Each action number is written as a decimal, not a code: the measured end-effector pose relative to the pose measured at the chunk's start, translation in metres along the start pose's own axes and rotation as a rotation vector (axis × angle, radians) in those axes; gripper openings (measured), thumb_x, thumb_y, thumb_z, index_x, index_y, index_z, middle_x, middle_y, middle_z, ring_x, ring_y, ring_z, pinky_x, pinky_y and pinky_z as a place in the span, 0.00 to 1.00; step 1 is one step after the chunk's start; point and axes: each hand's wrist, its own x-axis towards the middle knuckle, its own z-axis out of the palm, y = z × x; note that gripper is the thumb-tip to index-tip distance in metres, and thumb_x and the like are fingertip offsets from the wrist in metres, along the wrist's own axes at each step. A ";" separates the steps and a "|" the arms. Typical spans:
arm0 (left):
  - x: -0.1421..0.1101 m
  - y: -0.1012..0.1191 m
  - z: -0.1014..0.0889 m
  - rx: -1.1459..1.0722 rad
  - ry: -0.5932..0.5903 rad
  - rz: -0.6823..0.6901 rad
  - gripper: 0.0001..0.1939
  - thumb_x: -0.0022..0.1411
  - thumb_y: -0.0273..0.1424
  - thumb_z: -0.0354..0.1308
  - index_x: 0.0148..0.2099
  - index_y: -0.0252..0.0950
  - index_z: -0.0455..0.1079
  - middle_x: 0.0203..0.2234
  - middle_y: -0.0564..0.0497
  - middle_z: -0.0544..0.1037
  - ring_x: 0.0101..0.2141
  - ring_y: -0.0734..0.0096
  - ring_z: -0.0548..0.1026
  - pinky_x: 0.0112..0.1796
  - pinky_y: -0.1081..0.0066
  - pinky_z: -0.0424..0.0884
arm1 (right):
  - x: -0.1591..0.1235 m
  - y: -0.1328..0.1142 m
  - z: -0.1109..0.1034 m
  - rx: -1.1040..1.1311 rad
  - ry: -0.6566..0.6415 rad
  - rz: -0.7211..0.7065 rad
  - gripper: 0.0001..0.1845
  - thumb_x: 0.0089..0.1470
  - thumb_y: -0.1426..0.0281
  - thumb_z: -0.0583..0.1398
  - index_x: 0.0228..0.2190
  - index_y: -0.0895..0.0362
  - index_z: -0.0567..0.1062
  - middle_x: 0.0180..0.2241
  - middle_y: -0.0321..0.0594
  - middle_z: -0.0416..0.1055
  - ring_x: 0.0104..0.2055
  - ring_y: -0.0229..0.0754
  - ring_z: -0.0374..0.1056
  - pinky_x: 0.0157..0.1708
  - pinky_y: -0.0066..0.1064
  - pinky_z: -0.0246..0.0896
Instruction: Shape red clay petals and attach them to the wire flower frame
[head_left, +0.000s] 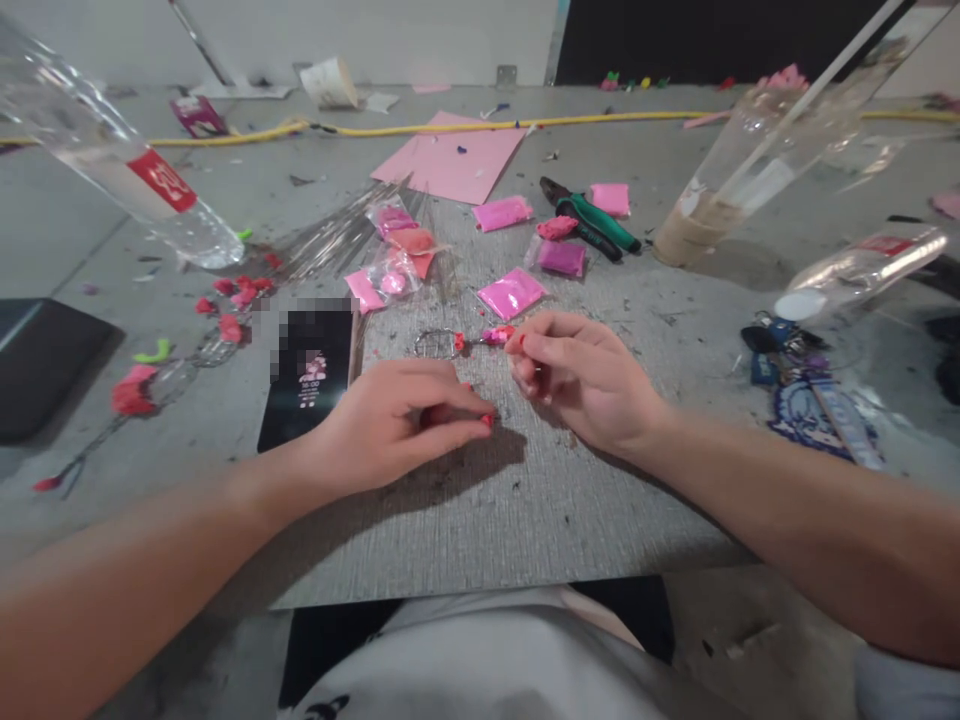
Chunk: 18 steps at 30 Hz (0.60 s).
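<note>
My left hand (405,410) is low over the table, thumb and fingers closed together, with a small bit of red clay (487,420) at the fingertips. My right hand (581,375) is raised beside it in a pinch on a small red piece of clay (523,343). Just beyond the hands lies a bent wire frame (435,343) with red and pink clay (495,335) on it. A pink clay packet (514,292) rests behind my right hand. The phone (307,375) lies partly behind my left wrist, screen up.
More clay packets (502,213), pliers with green handles (596,222) and thin wires (341,225) lie farther back. A water bottle (180,200) stands at left, a cut bottle with brown liquid (690,225) at right. Keys (787,350) and a yellow cable (450,128) are also there.
</note>
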 end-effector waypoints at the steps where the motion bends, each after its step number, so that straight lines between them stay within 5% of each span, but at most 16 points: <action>1: 0.000 0.000 -0.002 -0.100 0.058 -0.016 0.05 0.64 0.29 0.68 0.43 0.38 0.82 0.26 0.54 0.76 0.26 0.75 0.72 0.29 0.73 0.68 | -0.002 0.001 0.000 -0.007 -0.018 -0.022 0.06 0.54 0.69 0.66 0.28 0.59 0.77 0.22 0.33 0.70 0.22 0.31 0.62 0.21 0.22 0.53; 5: -0.003 0.002 -0.001 -0.468 0.217 -0.034 0.09 0.59 0.25 0.71 0.42 0.42 0.84 0.24 0.55 0.71 0.25 0.76 0.68 0.27 0.73 0.66 | -0.017 0.006 0.002 -0.107 -0.166 -0.138 0.07 0.61 0.68 0.63 0.33 0.59 0.77 0.23 0.33 0.68 0.24 0.31 0.61 0.22 0.23 0.51; 10: -0.007 0.006 0.011 -0.815 0.249 -0.149 0.11 0.59 0.26 0.72 0.42 0.47 0.85 0.28 0.53 0.72 0.29 0.75 0.69 0.30 0.73 0.68 | -0.033 0.009 0.008 -0.381 -0.389 -0.457 0.09 0.66 0.71 0.59 0.37 0.64 0.77 0.29 0.38 0.69 0.29 0.33 0.62 0.29 0.26 0.59; 18: -0.005 0.012 0.019 -1.094 0.195 -0.232 0.09 0.59 0.27 0.73 0.40 0.47 0.85 0.28 0.53 0.72 0.30 0.76 0.71 0.32 0.74 0.72 | -0.034 0.009 0.013 -0.575 -0.418 -0.657 0.09 0.67 0.76 0.56 0.36 0.65 0.75 0.29 0.38 0.67 0.31 0.33 0.63 0.34 0.27 0.62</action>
